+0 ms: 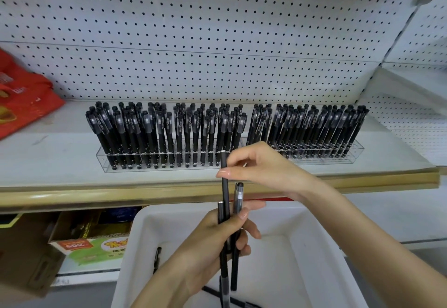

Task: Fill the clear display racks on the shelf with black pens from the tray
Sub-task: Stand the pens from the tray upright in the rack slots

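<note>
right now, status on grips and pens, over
Left grip holds a pen bundle over the tray. Right grip pinches one pen near its upper end. Left rack and right rack nearly full; nothing seen in the way.

Matt black pens, clear glossy plastic racks, white plastic tray.

Legible text is limited; box, lower left under the shelf: orange label carries three white digits, the middle one 0, the outer two uncertain; yellow characters on the green panel beside it are unreadable; pens in the racks: white print along the barrels, too small to read; red bag, far left: white lettering, blurred, unreadable.
</note>
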Available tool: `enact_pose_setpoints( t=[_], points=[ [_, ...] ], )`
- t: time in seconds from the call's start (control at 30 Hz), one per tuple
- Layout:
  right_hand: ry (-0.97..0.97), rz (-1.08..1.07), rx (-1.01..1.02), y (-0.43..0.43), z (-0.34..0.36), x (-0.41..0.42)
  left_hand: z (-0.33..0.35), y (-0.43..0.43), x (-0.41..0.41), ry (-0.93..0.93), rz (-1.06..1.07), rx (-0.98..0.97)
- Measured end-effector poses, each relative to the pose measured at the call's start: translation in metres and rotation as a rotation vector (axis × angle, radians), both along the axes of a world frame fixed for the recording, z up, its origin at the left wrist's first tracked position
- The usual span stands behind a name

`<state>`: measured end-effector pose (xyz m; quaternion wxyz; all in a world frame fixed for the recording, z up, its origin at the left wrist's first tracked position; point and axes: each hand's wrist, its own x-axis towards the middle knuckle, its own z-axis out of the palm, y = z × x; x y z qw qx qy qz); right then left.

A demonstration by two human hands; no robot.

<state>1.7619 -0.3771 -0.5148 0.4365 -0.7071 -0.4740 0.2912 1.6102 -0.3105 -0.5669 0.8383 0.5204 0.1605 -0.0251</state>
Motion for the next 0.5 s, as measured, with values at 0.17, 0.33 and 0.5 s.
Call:
enact_pose_setpoints(
  t=[0.17, 0.33, 0.5],
  points=[
    [0.161, -0.067, 0.060, 0.000, 0.000, -0.005, -0.001, 0.004, -0.003, -0.019, -0.003, 0.013],
    [0.640, -0.358, 0.419, -0.005, 0.013, 0.013, -0.007, 0.003, -0.007, -0.012, -0.056, 0.020],
    [0.533, -0.329, 0.285, -0.019, 0.012, 0.020, -0.009, 0.005, -0.004, -0.016, 0.106, -0.024]
  ],
)
